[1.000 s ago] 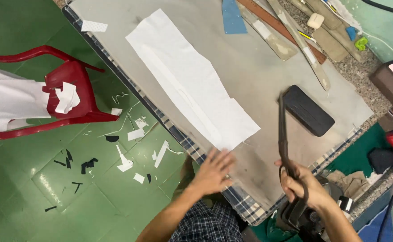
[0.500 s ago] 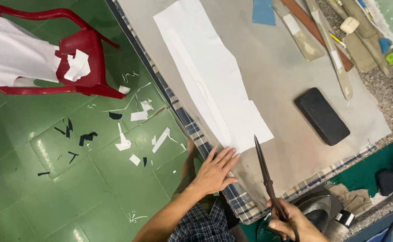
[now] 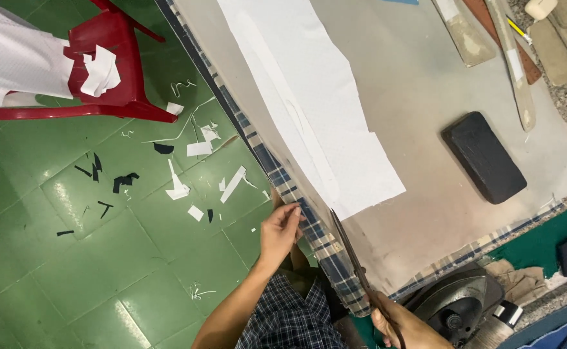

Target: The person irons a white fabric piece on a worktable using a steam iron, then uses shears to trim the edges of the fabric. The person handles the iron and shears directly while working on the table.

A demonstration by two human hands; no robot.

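Observation:
A long white fabric piece (image 3: 309, 97) lies along the near edge of the grey padded table (image 3: 425, 84). My left hand (image 3: 279, 231) reaches to the table's plaid edge, its fingertips at the near corner of the white fabric. Whether it pinches the fabric I cannot tell. At the bottom of the view my right hand (image 3: 407, 328) grips long dark scissors (image 3: 359, 271). Their blades point up toward the fabric's near corner.
A black rectangular block (image 3: 484, 157) rests on the table to the right. Wooden rulers and strips (image 3: 513, 58) lie at the far right. A red plastic chair (image 3: 112, 71) with white cloth stands on the green floor (image 3: 70, 271), with scraps (image 3: 180, 187) scattered about. A dark iron (image 3: 454, 304) sits low right.
My left hand has slid from flat on the table to its plaid edge. The scissors have swung down and left, their tips now near the fabric corner.

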